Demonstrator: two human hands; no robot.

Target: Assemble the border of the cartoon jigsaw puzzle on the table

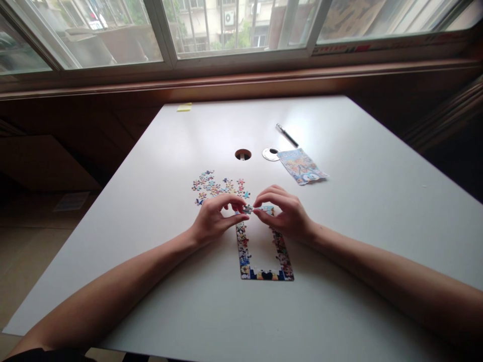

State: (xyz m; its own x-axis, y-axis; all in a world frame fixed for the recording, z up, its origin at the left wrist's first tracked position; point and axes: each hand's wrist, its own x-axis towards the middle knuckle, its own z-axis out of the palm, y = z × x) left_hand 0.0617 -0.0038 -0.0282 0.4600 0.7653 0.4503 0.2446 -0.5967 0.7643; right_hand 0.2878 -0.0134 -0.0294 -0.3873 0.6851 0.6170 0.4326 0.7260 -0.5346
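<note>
A jigsaw puzzle frame (244,256) lies on the white table, its border pieces joined around a bare middle. Above its far end, both hands meet at a small grey-looking puzzle piece (247,208). My left hand (217,216) pinches the piece between thumb and fingers. From the other side, my right hand (287,213) is closed in a pinch at the piece's right edge; whether it grips a second piece there is too small to tell. Loose puzzle pieces (211,187) are scattered just beyond my left hand. Part of the frame's far edge is hidden behind the hands.
A picture sheet or packet (303,166) lies beyond my right hand, with a black pen (287,135) behind it. Near them are a round cable hole (243,155) and its metal cover (270,154). A yellow sticky note (184,107) marks the far left edge, below the windows.
</note>
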